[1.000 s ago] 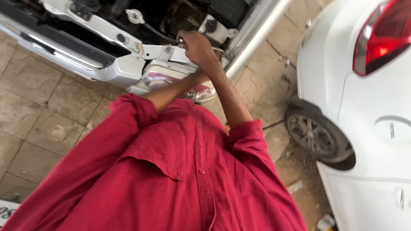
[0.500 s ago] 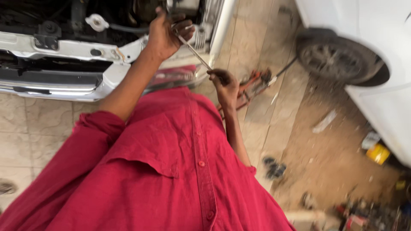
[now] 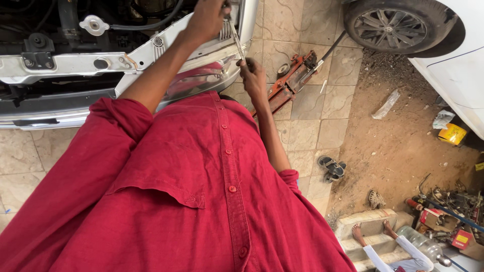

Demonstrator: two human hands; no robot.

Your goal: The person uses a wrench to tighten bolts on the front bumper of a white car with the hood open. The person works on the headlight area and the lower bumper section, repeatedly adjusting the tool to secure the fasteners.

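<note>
My left hand (image 3: 205, 21) reaches up to the white front panel (image 3: 65, 64) of a car with its engine bay open, and is closed around the top of a slim metal wrench (image 3: 237, 43). Just below it, my right hand (image 3: 253, 76) is closed on the wrench's lower end. The wrench runs steeply between the two hands, over the car's headlight (image 3: 196, 83). My red shirt fills the lower part of the view.
A red floor jack (image 3: 291, 80) lies on the tiles right of my right hand. A white car's wheel (image 3: 398, 26) is at top right. On the dirt are sandals (image 3: 333, 169), a yellow box (image 3: 452, 134), tool clutter (image 3: 448, 211) and another person's feet (image 3: 370, 231).
The view has swung and pulled closer. My right hand has risen from beside the jack to the wrench's lower end, while the left hand keeps its hold on the top.
</note>
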